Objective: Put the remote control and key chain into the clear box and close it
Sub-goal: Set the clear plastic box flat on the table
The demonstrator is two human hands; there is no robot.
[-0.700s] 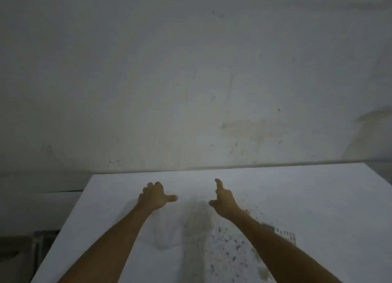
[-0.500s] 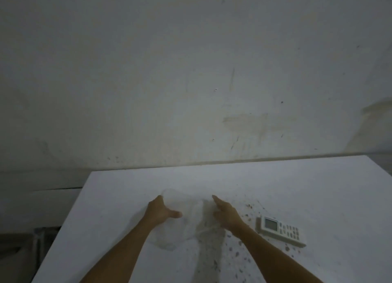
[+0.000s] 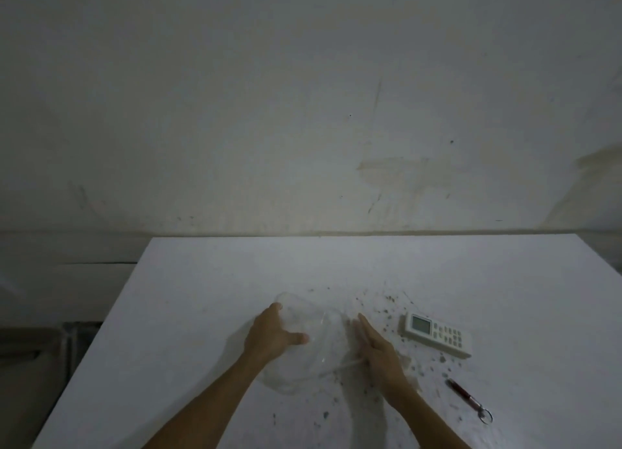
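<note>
Clear box is sitting at lower centre of the frame, and I am bracketing it with both hands. My left hand is cupping its left side, fingers curled over the far rim and thumb reaching in across the top. My right hand is lying flat against its right side, fingers straight and pressed together, gripping nothing that I can make out. I am judging the task as barely begun: nothing is showing inside the box, and I cannot tell whether its lid is on.

It is looking like thin, glossy, rounded plastic, nearly vanishing against the matte white counter, which is speckled with dark crumbs. Right of my right hand, the remote control is lying flat, a hard white slab with a small screen. Lower right, well apart, the key chain is resting: a slim dark red bar ending in a metal ring.
</note>
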